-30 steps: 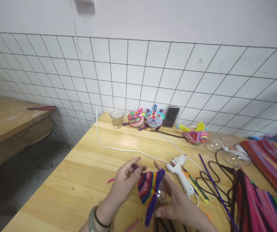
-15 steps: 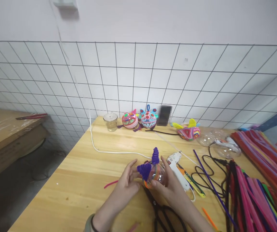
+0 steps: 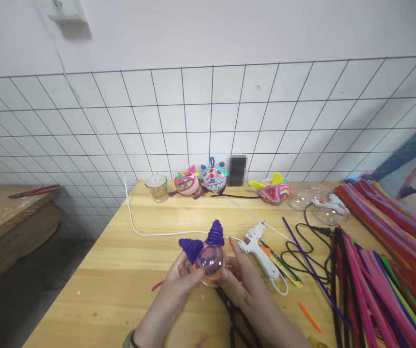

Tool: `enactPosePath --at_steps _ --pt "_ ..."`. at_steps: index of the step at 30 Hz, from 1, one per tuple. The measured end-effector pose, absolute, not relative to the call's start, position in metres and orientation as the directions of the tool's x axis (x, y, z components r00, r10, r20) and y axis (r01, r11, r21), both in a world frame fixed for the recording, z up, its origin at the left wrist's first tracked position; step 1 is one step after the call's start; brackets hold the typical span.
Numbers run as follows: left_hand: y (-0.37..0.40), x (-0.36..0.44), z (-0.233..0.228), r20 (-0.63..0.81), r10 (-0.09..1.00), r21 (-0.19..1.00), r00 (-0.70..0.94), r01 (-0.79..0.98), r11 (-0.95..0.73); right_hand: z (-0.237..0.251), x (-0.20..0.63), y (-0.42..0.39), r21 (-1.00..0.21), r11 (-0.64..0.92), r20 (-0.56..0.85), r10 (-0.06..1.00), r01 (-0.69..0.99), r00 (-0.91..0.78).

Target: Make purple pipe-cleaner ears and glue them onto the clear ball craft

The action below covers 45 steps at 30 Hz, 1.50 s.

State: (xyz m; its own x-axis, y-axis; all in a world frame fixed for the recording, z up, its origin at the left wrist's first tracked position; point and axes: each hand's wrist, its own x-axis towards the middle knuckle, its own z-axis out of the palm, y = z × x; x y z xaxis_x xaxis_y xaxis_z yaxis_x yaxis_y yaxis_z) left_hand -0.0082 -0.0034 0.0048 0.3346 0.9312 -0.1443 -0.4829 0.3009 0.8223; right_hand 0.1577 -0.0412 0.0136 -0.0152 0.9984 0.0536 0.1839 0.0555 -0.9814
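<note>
Both my hands hold a clear plastic ball point(image 3: 210, 259) above the wooden table point(image 3: 121, 270). Coloured pipe-cleaner stripes show through it, and two purple coiled cones point(image 3: 215, 234) stand up from its top like ears. My left hand point(image 3: 182, 278) grips its left side with the thumb against the front. My right hand point(image 3: 242, 280) cups its right side, fingers spread along the curve.
A white glue gun point(image 3: 256, 246) lies just right of my hands, with black scissors point(image 3: 235, 314) under my wrists. Several pipe cleaners point(image 3: 378, 270) cover the table's right side. Three finished colourful balls point(image 3: 213, 179) and a glass jar point(image 3: 157, 187) stand by the tiled wall. A white cord point(image 3: 138, 232) crosses the table.
The ball has been turned from its striped side facing me to upright, with the purple cones on top. My view has swung right and the hands have moved slightly away from me.
</note>
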Motion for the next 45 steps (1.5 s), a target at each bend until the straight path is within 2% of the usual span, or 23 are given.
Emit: enactPosePath --at_steps 3,8,13,21,33,45 --pt "-0.005 -0.013 0.008 -0.171 0.891 0.759 0.419 -0.521 0.391 0.017 0.162 -0.036 -0.996 0.04 0.036 0.998 0.076 -0.052" --pt "-0.007 -0.013 0.008 -0.109 0.851 0.732 0.514 -0.537 0.419 0.021 0.173 -0.025 -0.996 0.027 0.038 0.99 0.079 0.136" --pt "-0.008 -0.014 0.005 -0.134 0.81 0.761 0.571 -0.464 0.453 0.028 0.181 -0.023 -0.999 0.041 0.046 0.981 0.034 0.186" --pt "-0.009 -0.015 0.004 -0.146 0.754 0.81 0.641 -0.36 0.463 0.037 0.176 -0.024 -1.0 0.022 0.018 0.984 -0.017 0.176" --pt "-0.01 -0.01 0.006 -0.123 0.757 0.816 0.641 -0.369 0.445 0.027 0.177 -0.025 -0.998 0.045 0.036 0.975 -0.036 0.217" --pt "-0.007 -0.016 0.007 -0.097 0.826 0.808 0.556 -0.441 0.391 0.031 0.173 -0.024 -0.999 0.05 0.05 0.995 0.006 0.082"
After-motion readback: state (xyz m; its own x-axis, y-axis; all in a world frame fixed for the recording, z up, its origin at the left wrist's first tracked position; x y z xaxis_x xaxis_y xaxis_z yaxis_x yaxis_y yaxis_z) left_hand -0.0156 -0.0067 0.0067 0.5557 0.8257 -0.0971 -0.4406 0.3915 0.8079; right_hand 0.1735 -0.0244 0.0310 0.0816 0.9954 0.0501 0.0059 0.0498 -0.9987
